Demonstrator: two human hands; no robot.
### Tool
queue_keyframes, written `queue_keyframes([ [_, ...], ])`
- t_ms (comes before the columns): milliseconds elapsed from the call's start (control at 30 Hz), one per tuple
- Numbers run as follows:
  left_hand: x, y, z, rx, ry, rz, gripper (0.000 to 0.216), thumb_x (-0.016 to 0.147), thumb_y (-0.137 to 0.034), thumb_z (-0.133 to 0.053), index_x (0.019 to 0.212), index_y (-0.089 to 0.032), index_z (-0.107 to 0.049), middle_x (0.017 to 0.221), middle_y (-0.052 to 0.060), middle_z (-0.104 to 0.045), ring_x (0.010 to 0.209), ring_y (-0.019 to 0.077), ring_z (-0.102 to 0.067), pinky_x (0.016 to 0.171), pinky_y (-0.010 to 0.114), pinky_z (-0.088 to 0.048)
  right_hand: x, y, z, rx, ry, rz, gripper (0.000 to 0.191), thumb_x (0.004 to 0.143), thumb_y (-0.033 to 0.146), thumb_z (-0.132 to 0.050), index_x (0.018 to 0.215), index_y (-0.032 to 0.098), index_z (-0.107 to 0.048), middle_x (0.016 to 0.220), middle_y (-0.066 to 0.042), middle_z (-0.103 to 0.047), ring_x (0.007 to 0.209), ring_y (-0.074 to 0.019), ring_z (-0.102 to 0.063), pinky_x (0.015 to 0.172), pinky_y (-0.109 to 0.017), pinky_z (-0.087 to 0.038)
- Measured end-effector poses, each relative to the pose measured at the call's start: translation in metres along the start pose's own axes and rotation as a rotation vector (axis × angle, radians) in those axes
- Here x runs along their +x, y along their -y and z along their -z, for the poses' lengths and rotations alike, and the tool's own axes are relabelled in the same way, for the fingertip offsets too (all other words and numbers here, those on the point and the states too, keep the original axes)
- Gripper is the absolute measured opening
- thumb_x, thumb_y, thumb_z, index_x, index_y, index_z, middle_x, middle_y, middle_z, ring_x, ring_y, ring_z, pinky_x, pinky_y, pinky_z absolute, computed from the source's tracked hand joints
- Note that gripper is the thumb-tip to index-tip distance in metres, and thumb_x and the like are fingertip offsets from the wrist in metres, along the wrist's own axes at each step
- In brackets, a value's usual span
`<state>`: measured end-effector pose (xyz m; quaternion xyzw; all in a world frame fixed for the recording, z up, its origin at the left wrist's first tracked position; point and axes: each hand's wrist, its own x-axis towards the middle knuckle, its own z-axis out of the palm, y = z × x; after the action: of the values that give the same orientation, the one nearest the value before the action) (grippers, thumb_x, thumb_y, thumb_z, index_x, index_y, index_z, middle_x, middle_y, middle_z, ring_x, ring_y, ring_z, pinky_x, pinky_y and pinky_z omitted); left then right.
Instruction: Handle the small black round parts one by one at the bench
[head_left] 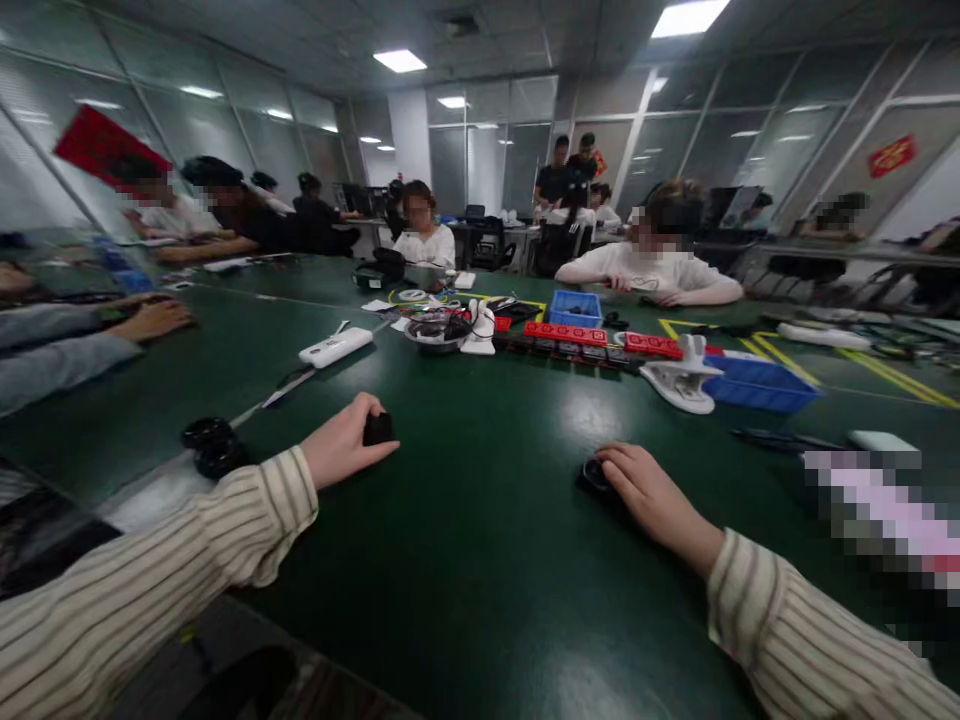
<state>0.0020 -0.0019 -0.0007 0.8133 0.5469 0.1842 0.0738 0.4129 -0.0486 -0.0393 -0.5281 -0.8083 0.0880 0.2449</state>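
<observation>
1. Evidently, in the head view, a black block (377, 429) is clasped by the left hand (341, 442), at 8 o'clock from the view's centre; the block is placed between thumb and fingers, presumably so that it is steadied from both sides.
2. A dark rounded object (595, 474) is touched by the right hand (652, 495), at 4 o'clock; it is seen at that hand's 9 o'clock, under the fingertips. Whether it is gripped or merely covered cannot be told.
3. Both forearms are lowered towards the green table (480, 580), probably for support.
4. A white power strip (337, 347) is located at the left hand's 12 o'clock, a blue bin (761, 385) at the right hand's 2 o'clock.
</observation>
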Motion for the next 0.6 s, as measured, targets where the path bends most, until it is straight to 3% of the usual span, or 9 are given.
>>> queue_keyframes([
  [100,-0.004,-0.003,-0.002,0.006,0.023,-0.102,0.044,0.076,-0.049,-0.049,0.103,-0.018,-0.035,0.101,0.009,-0.048,0.094,0.0257,-0.051,0.084,0.041,-0.041,0.001,0.001,-0.001,0.0,-0.005,-0.006,0.042,0.091,0.043,-0.027,0.095,0.016,-0.06,0.099,-0.01,-0.06,0.095,-0.023,-0.053,0.085,-0.039,-0.041],
  [233,-0.011,-0.005,-0.004,0.014,0.101,-0.192,0.031,0.085,-0.042,-0.039,0.105,-0.02,-0.045,0.105,0.008,-0.048,0.098,0.0239,-0.049,0.089,0.04,-0.039,0.001,0.003,0.001,-0.001,-0.003,-0.008,0.042,0.09,0.043,-0.028,0.095,0.017,-0.06,0.099,-0.01,-0.06,0.094,-0.0231,-0.054,0.085,-0.039,-0.042],
  [500,-0.014,0.0,0.008,0.005,0.11,-0.06,0.037,0.074,-0.047,-0.056,0.096,-0.019,-0.046,0.096,0.006,-0.057,0.091,0.0234,-0.056,0.083,0.037,-0.044,0.002,0.0,0.002,-0.011,0.017,-0.011,0.042,0.09,0.043,-0.027,0.094,0.017,-0.06,0.101,-0.01,-0.059,0.096,-0.0237,-0.053,0.085,-0.039,-0.041],
  [600,-0.017,0.004,0.012,-0.018,0.125,0.009,0.045,0.074,-0.05,-0.053,0.106,-0.019,-0.044,0.096,0.006,-0.06,0.091,0.0227,-0.059,0.082,0.035,-0.045,0.003,0.0,0.001,-0.015,0.021,-0.017,0.042,0.09,0.044,-0.027,0.095,0.017,-0.06,0.101,-0.01,-0.059,0.097,-0.0239,-0.053,0.086,-0.039,-0.041],
])
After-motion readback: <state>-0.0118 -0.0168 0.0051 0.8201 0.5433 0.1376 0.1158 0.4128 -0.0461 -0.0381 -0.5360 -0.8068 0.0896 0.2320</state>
